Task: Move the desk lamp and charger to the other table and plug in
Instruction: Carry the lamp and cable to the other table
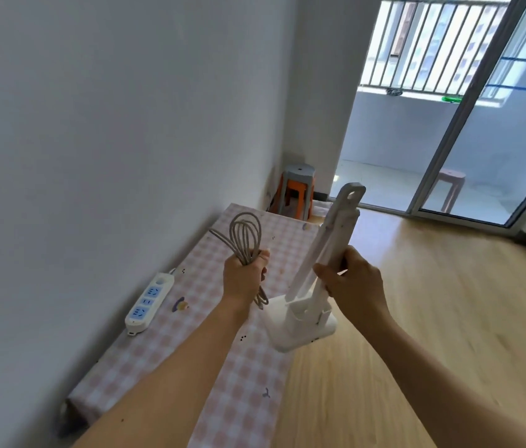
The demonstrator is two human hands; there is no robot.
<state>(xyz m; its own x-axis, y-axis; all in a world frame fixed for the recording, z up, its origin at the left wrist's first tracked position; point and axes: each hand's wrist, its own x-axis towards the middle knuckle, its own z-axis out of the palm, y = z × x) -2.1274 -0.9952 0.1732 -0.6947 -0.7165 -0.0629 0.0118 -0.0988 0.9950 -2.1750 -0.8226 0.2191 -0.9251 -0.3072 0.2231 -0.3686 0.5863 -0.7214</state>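
My right hand [350, 279] grips the folded arm of a white desk lamp [326, 253], holding it in the air. The lamp's square base [300, 331] hangs over the right edge of a table. My left hand [244, 274] grips a coiled grey charger cable [246, 236]; its loops stick up above my fist and a short loop hangs below it. Under both hands stands the table with a pink checked cloth [223, 367]. A white power strip [149, 303] with blue sockets lies on the cloth close to the wall.
A white wall runs along the table's left side. Stacked grey and orange stools [295, 192] stand in the corner beyond the table. Wooden floor [433, 318] spreads to the right. A glass sliding door [468, 134] leads to a balcony with a pink stool [451, 189].
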